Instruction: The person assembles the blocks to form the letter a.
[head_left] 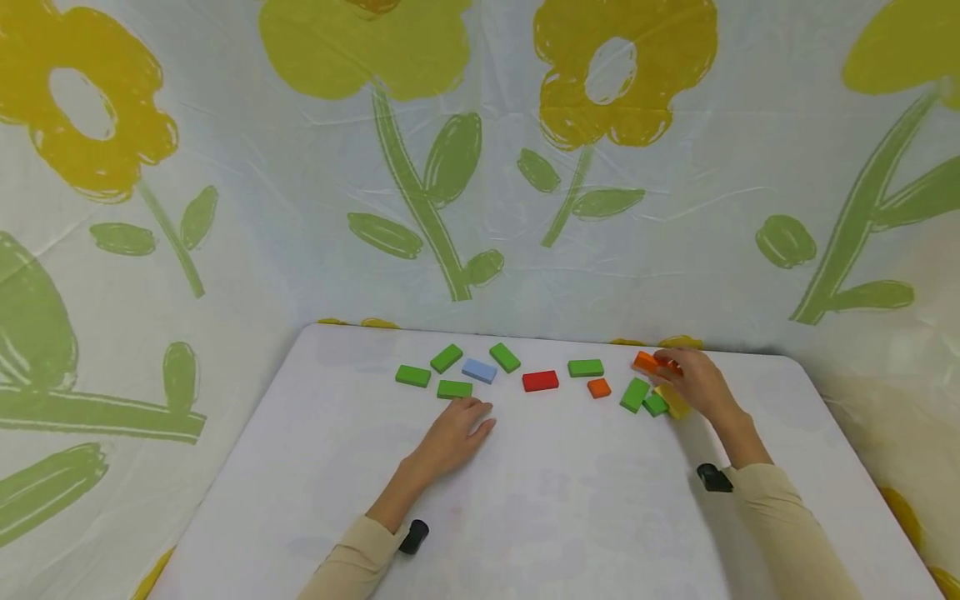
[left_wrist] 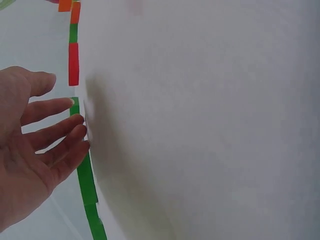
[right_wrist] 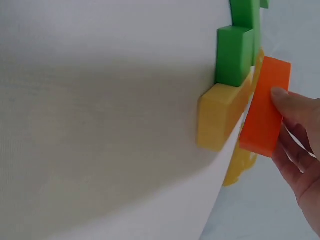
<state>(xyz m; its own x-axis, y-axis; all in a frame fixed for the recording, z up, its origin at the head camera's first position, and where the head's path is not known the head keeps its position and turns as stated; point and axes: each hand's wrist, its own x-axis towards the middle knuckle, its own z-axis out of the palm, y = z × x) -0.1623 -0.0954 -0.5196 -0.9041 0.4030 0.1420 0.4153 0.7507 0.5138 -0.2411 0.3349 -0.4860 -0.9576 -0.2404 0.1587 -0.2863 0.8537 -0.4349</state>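
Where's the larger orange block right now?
In the head view, the larger orange block is on the right, near the table's far edge, held by the right hand just beyond the yellow block.

- Right hand point(head_left: 693, 383) grips orange block point(head_left: 645, 362), just beyond yellow block point(head_left: 676, 403).
- Two green blocks point(head_left: 635, 395) left of the yellow one.
- Left hand point(head_left: 450, 437) loosely extended at nearest green block point(head_left: 454, 388); contact unclear.
- Blue block point(head_left: 479, 371) among four left-side greens point(head_left: 413, 376).
- Mid-row: red block point(head_left: 540, 381), another green point(head_left: 586, 367), small orange block point(head_left: 598, 388).
- White table point(head_left: 570, 500), flower-print cloth point(head_left: 660, 250) behind.
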